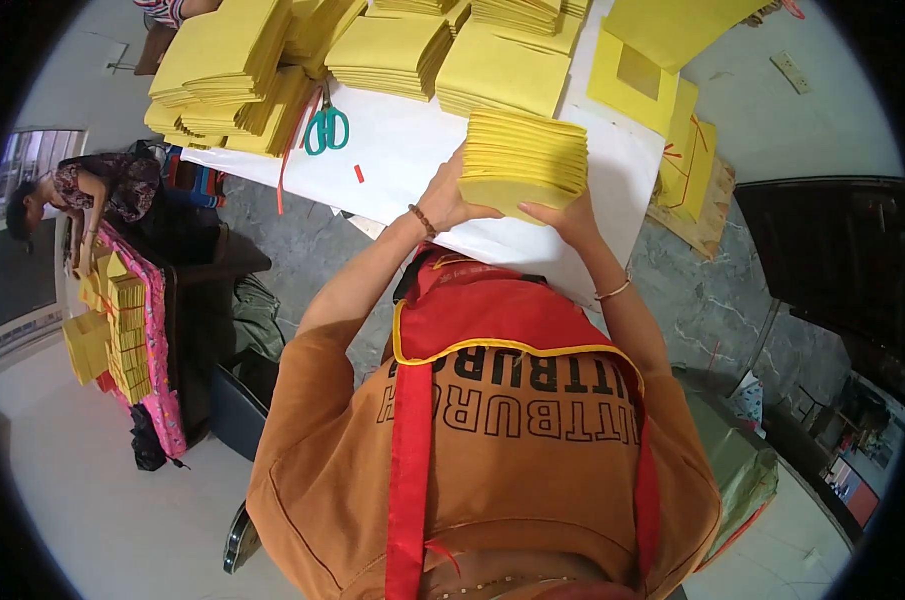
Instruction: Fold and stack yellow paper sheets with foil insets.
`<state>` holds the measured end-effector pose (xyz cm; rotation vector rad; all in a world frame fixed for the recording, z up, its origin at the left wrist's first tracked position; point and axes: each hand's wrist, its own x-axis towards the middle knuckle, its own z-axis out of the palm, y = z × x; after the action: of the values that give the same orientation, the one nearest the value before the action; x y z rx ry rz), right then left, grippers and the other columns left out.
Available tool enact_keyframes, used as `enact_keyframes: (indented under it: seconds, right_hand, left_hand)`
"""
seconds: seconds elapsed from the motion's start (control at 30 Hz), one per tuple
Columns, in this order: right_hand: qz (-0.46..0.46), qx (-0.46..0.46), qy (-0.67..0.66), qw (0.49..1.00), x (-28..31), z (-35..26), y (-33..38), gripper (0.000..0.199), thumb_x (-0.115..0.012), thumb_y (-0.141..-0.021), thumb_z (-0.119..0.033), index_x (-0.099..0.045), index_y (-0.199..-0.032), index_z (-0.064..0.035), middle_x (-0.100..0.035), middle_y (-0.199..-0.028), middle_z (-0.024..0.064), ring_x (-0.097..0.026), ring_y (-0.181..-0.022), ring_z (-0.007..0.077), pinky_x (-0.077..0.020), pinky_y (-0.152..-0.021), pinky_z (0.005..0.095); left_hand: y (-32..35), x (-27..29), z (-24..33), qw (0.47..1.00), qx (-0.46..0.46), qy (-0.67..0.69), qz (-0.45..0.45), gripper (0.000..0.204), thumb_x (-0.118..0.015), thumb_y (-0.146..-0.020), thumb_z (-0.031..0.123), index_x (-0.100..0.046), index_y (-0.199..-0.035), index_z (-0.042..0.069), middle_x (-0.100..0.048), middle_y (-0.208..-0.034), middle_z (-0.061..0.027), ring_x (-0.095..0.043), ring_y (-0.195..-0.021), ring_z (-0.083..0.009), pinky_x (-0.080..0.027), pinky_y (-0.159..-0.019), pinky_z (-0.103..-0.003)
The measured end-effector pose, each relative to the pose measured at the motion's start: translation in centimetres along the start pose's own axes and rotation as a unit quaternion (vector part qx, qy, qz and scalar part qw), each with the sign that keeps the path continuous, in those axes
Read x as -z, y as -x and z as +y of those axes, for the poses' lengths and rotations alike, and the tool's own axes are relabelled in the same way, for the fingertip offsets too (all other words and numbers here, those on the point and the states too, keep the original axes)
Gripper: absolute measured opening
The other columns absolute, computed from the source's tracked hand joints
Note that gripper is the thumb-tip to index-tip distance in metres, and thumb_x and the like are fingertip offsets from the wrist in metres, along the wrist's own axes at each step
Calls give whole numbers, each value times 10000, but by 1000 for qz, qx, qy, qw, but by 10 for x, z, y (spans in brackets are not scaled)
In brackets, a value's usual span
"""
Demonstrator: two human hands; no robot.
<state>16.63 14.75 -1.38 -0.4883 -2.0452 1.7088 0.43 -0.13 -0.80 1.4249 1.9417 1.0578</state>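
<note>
A thick stack of yellow folded papers [526,150] is held up in front of me over the near edge of the white-covered table [403,140]. My left hand [449,197] grips the stack's left side, with the thumb along its lower face. On the opposite side my right hand [571,218] clasps it the same way, thumb pointing inward. Most of the fingers are hidden behind the stack. Left of my hands lie green-handled scissors [327,130] and a small red strip [360,174].
Several piles of yellow papers [388,55] cover the far side of the table. Bundles tied with red string [691,165] rest on a board [708,225] at the right. Another person [98,190] bends over a pink-covered table [160,370] with yellow bundles at far left.
</note>
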Motion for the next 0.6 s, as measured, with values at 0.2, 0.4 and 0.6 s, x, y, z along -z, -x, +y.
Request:
enact_keyframes:
  seconds: [0.2, 0.4, 0.6]
  right_hand:
    - [-1, -4, 13, 1000, 1, -16, 6, 568, -835, -587, -180, -568, -1062, -19, -519, -1170, 126, -525, -1053, 265, -438, -873, 362]
    - [13, -39, 79, 996, -8, -18, 13, 788, -845, -594, -182, -374, -1202, -12, -532, -1114, 146, -555, -1004, 241, -446, -884, 355]
    - [64, 7, 133, 989, -17, 0, 16, 823, -846, -601, -194, -308, -1197, -13, -496, -1152, 154, -549, -1021, 242, -459, -869, 349]
  left_hand:
    - [4, 27, 37, 999, 7, 39, -4, 954, -848, -531, 188, -328, -1314, 28, -474, -1251, -176, -473, -1158, -317, -393, -976, -372]
    - [8, 37, 36, 999, -17, 36, -30, 1052, -846, -554, 228, -226, -1382, 42, -416, -1317, -191, -415, -1219, -324, -348, -1016, -369]
    - [31, 52, 12, 984, -14, 177, -27, 1147, -840, -597, 295, -99, -1445, 76, -298, -1418, -169, -309, -1305, -277, -275, -1064, -390]
